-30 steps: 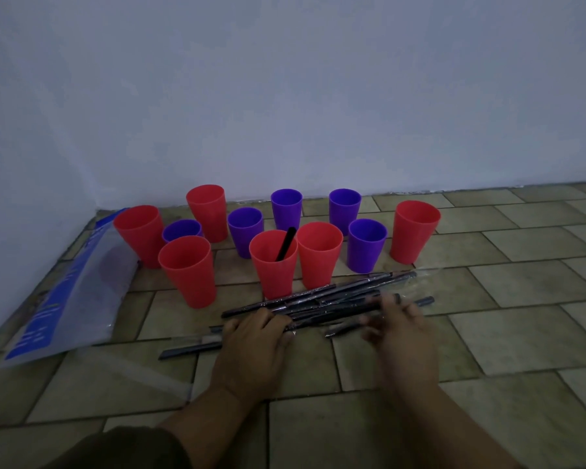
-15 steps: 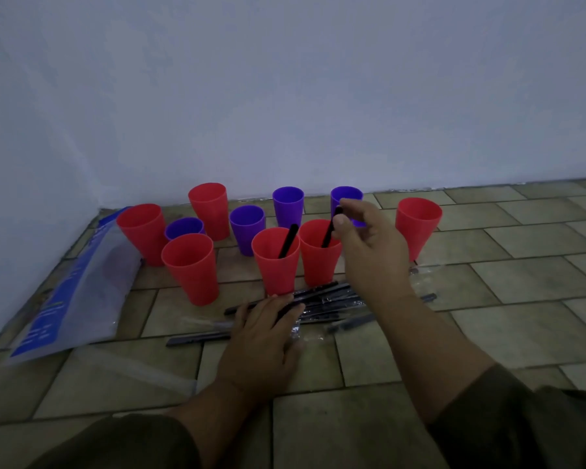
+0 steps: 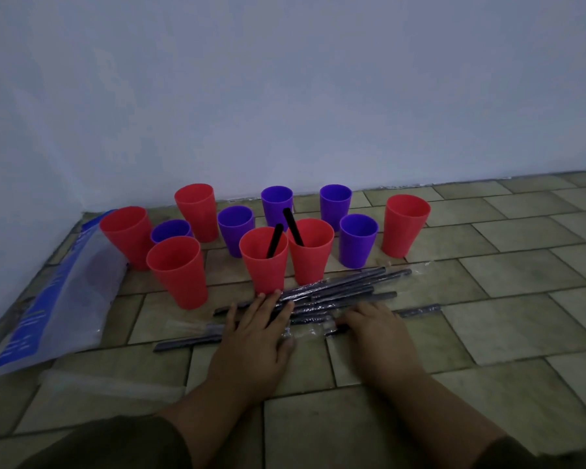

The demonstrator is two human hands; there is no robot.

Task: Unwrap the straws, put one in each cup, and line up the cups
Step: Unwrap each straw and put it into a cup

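Several red and purple cups stand on the tiled floor near the wall. Two middle red cups hold black straws: the front red cup (image 3: 264, 265) with a straw (image 3: 274, 241), and the red cup to its right (image 3: 313, 258) with a straw (image 3: 293, 226). In front of them lies a pile of wrapped straws (image 3: 345, 289). My left hand (image 3: 254, 336) presses flat on the pile's left end, fingers straight. To the right, my right hand (image 3: 376, 330) has its fingers curled down over a wrapped straw (image 3: 420, 311) at the pile's near edge.
A blue-and-clear plastic bag (image 3: 48, 316) lies at the left by the wall corner. Empty clear wrappers (image 3: 183, 324) lie left of my left hand, and another clear wrapper (image 3: 109, 384) nearer me. The white wall stands close behind the cups.
My right hand dropped a black straw into the second red cup and came back down to the pile. My left hand stayed on the straws.
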